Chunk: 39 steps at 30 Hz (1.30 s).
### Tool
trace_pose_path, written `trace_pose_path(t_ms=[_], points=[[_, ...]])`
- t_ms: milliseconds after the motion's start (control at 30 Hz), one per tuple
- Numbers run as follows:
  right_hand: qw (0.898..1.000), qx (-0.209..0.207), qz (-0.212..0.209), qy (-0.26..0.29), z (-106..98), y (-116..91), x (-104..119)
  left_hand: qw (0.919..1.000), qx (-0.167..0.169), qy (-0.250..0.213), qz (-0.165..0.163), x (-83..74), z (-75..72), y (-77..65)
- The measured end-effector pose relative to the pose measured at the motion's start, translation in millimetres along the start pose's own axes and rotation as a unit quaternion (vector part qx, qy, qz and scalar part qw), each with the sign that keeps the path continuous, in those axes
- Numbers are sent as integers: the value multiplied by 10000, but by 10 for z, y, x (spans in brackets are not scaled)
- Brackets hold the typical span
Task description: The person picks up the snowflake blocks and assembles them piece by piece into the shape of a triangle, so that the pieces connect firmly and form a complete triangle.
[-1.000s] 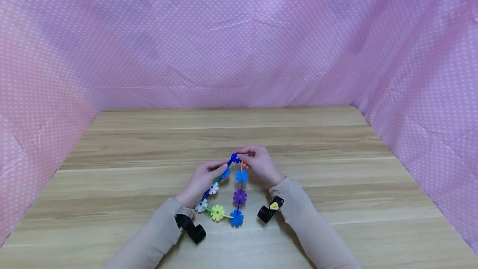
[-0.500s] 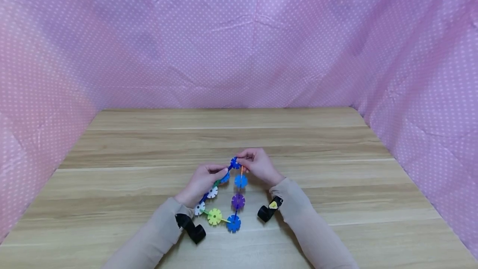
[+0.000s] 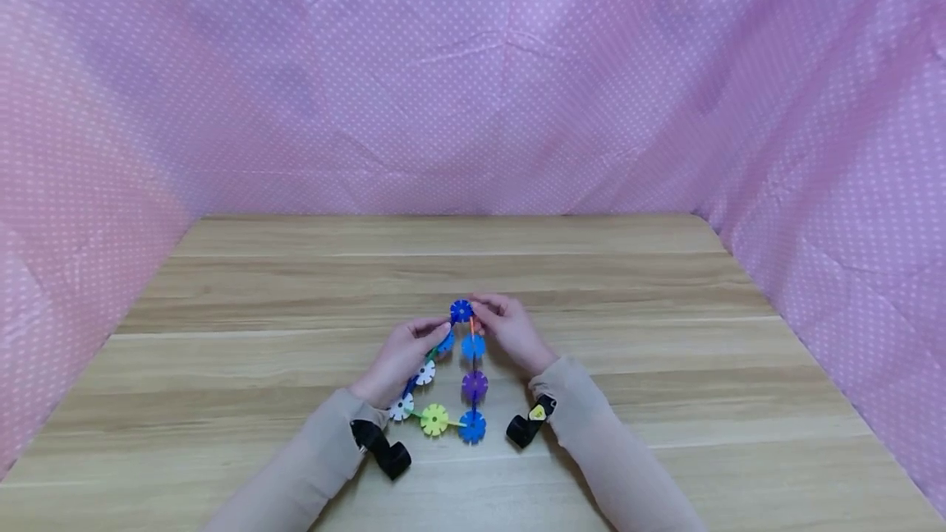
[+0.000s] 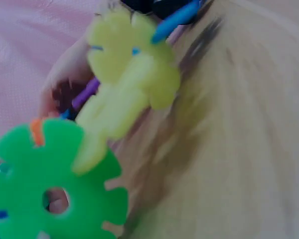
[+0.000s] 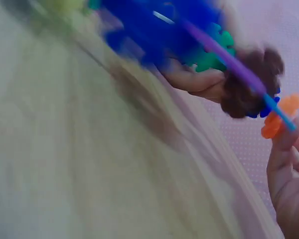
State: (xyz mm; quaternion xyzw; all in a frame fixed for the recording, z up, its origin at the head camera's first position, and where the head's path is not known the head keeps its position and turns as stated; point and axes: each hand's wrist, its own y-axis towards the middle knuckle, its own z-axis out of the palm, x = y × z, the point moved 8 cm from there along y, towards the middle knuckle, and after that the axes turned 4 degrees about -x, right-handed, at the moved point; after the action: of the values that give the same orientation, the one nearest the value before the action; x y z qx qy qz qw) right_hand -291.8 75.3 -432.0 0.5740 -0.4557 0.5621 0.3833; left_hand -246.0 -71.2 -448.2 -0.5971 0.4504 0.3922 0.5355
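Note:
A ring of notched snowflake discs, slotted together into a rough triangle, is held up between both hands. In the head view, a dark blue disc (image 3: 461,311) tops it, a yellow disc (image 3: 433,419) is on its low side, and a blue disc (image 3: 472,427) forms the lower right corner. My left hand (image 3: 397,358) pinches the upper left side by a light blue disc (image 3: 446,342). Near the top, my right hand (image 3: 510,333) pinches an orange disc (image 5: 289,105) between thumb and fingers. A green disc (image 4: 25,164) looms close in the left wrist view.
A wooden table (image 3: 650,286) lies under the ring and the forearms. Pink dotted cloth (image 3: 473,89) hangs behind it and along both sides. Each wrist wears a black strap-on camera, such as the left wrist camera (image 3: 392,458).
The ring has bobbed down and back up slightly. My right fingers have slid off the dark blue disc, leaving its face uncovered. The left hand keeps its hold.

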Motion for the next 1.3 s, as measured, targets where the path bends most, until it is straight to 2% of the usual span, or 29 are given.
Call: trace_pose_path(t_ms=[67,133,300,367,567,867,1033,1133,1300], points=[[9997,-97,121,182,-29,-27,-30,9998,-54,-165,-7,8,-7,-1],[9997,-124,180,141,-49,-63,-44,9995,-116,-295,-6,10,-18,-2],[9983,83,120,-566,-10,-126,-52,9990,-215,-397,41,3,-41,-16],[9976,165,19,-666,14,-140,-41,9988,-199,-448,66,-9,-30,-18],[9985,290,-214,-412,75,-154,-26,9977,-64,-669,121,-21,25,-10],[9991,-211,-189,-300,4,-159,-20,9988,15,-472,87,-47,101,7],[9994,-174,-91,-277,-3,-160,-50,9998,-53,-63,153,-49,80,16],[9993,-159,12,-345,-6,-167,-62,9998,-49,-34,208,-54,78,21],[9992,-101,31,-387,4,-167,-61,9993,241,55,289,-76,48,22]])
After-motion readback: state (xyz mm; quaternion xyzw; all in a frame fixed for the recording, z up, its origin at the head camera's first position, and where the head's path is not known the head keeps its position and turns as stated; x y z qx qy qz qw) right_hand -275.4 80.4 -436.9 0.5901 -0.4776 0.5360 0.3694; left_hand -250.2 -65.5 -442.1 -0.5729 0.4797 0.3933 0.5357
